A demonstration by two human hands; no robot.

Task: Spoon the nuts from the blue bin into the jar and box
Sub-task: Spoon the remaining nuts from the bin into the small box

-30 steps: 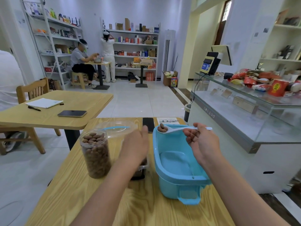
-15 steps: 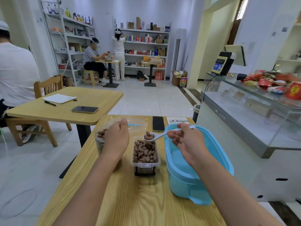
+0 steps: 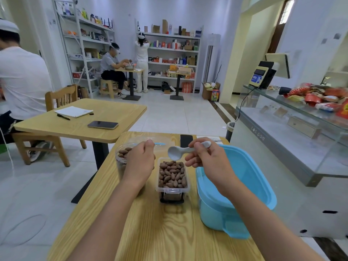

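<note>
Spoon [image 3: 178,152] in right hand [image 3: 207,162] grip now empty, nuts dropped into full box [image 3: 172,176] just below. Left hand [image 3: 140,163] grip around jar [image 3: 122,157]. Nearly done.

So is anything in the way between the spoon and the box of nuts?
No, nothing visible. The right hand holds the spoon just above the open box, with only air between. The left hand is off to the side, at the jar.

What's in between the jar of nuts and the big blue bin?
The head view shows the clear plastic box, full of brown nuts, between them on the wooden table.
</note>
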